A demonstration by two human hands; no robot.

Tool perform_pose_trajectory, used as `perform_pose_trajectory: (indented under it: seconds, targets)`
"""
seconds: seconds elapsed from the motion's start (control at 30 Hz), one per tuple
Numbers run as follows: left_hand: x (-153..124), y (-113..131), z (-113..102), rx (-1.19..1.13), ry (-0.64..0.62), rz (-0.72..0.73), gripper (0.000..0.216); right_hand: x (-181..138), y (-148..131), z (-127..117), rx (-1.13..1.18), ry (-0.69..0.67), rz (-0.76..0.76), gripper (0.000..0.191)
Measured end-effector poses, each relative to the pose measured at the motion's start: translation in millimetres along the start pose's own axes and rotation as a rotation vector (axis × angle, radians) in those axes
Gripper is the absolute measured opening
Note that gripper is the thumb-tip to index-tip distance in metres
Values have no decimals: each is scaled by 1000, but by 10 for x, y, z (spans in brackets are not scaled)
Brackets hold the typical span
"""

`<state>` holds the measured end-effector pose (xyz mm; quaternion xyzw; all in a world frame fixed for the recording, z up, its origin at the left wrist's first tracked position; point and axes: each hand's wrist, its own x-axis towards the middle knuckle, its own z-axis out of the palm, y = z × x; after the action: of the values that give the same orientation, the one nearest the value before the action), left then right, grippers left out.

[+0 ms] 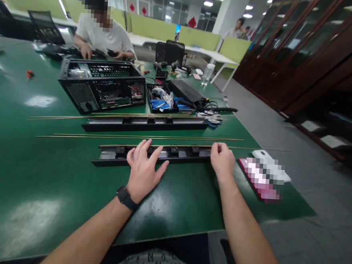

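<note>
A long black rail (181, 159) with a silvery inner channel and several small black blocks lies crosswise in front of me. My left hand (143, 168), a dark watch on its wrist, is over the middle of it with fingers spread, hiding part of the channel. At the rail's right end, my right hand (223, 161) pinches a thin brass-coloured rod (259, 149) that runs along the rail's far edge and sticks out to the right. The fingertips of that hand are partly hidden. More thin rods (82, 136) lie on the table just beyond.
A second black rail (146, 126) lies farther back, behind it an open computer case (106, 87) and a black tray (149, 102) with gloves. Across the green table (40, 171) a person (103, 34) handles dark parts. Two phone-like objects (260, 180) lie near the right edge.
</note>
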<state>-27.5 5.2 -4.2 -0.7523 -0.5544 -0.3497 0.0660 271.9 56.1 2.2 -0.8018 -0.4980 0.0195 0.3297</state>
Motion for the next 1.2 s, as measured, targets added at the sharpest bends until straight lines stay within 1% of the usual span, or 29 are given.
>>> perform_pose_trajectory:
  seconds: [0.1, 0.2, 0.3, 0.53, 0.73, 0.8, 0.9, 0.97, 1.03, 1.1, 1.2]
  targets:
    - [22, -62, 61, 44, -28, -21, 51, -4, -2, 2, 8, -2, -7, 40]
    - [40, -108, 107, 84, -65, -33, 60, 2, 15, 23, 17, 25, -12, 39]
    - [50, -115, 111, 109, -97, -25, 57, 20, 48, 53, 27, 39, -21, 39]
    - [56, -67, 78, 110, -125, -47, 57, 26, 73, 80, 30, 71, -44, 40]
    - [49, -69, 90, 115, -141, -42, 59, -51, 19, 94, 61, 54, -180, 43]
    - [47, -65, 90, 123, -147, -52, 59, -51, 22, 101, 75, 46, -204, 43]
    - [45, -54, 87, 128, -154, -63, 58, -4, 58, 97, 67, 67, -140, 45]
    - [45, -48, 87, 123, -157, -67, 57, 33, 82, 84, 20, 71, -64, 47]
    - [46, -45, 90, 117, -157, -69, 56, 45, 84, 72, -23, 72, -38, 47]
    - [48, -46, 93, 114, -157, -65, 56, 24, 56, 68, -24, 70, -68, 46]
    - [50, -50, 94, 110, -155, -53, 57, -33, -5, 76, 22, 46, -161, 46]
